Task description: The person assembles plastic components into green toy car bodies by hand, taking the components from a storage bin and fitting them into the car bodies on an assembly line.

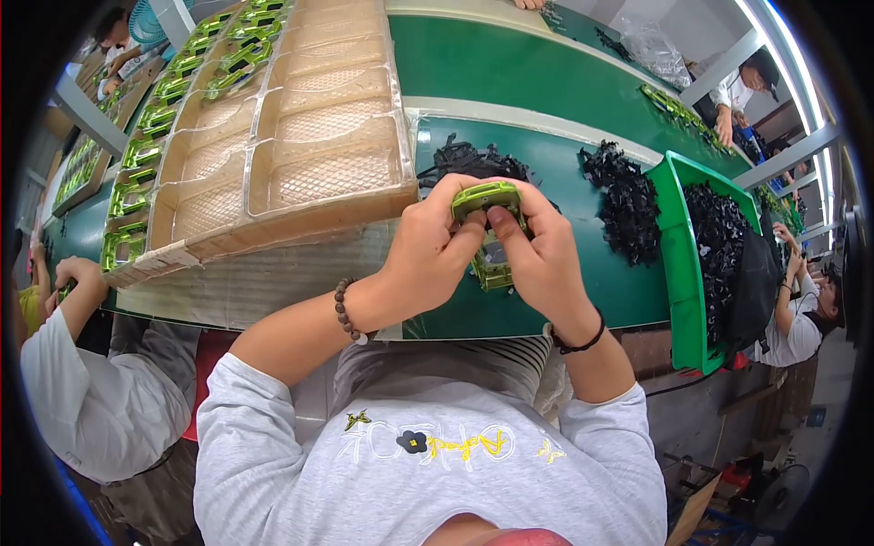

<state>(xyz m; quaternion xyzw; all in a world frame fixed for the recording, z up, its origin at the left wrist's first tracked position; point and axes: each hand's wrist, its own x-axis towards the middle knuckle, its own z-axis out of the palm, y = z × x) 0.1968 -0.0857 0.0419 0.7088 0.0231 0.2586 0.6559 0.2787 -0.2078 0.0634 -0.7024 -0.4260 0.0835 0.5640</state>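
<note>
Both hands hold one lime-green plastic frame part (487, 197) above the green work surface (583, 273). My left hand (430, 250) grips its left side, fingers curled over the top edge. My right hand (537, 250) grips the right side, thumb pressing on the part's upper face. A loose heap of small black plastic pieces (473, 162) lies just behind the hands. Whether a black piece sits under my thumb is hidden.
A stack of tan moulded trays (300, 155) stands at left, with several green frame parts (137, 173) in rows. A second black heap (626, 200) and a green bin (683, 273) of black pieces lie at right. Other people work on both sides.
</note>
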